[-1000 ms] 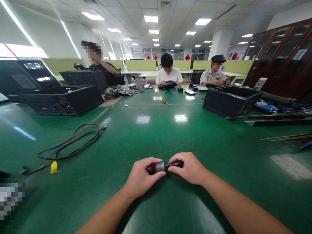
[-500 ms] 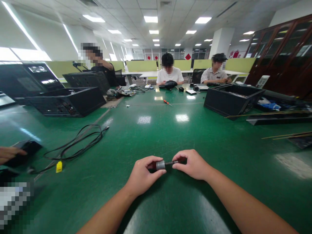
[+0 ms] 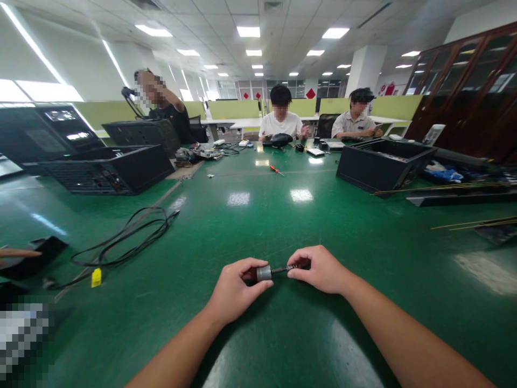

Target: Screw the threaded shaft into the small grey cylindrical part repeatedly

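My left hand (image 3: 238, 285) is closed around a short grey metal cylinder (image 3: 264, 273), its thumb below and its fingers above. From the cylinder's right end a thin dark rod (image 3: 278, 270) sticks out sideways. My right hand (image 3: 317, 269) pinches the far end of that rod between thumb and fingertips; a ridged, shiny bit shows at the fingertips. The whole piece is held level, low over the green table (image 3: 258, 226). What kind of part it is, I cannot make out. My palms hide its outer ends.
A coiled black cable (image 3: 121, 237) with a yellow tag (image 3: 96, 277) lies to the left. Black computer cases stand at left (image 3: 109, 170) and right (image 3: 383, 164). Farther back lies an orange screwdriver (image 3: 274, 169). Several people sit around; another person's hand (image 3: 20, 252) is at far left.
My right hand has shifted slightly right, and a little more of the rod shows between my hands. My left hand keeps its hold. Across the table, the middle person's hand has come up.
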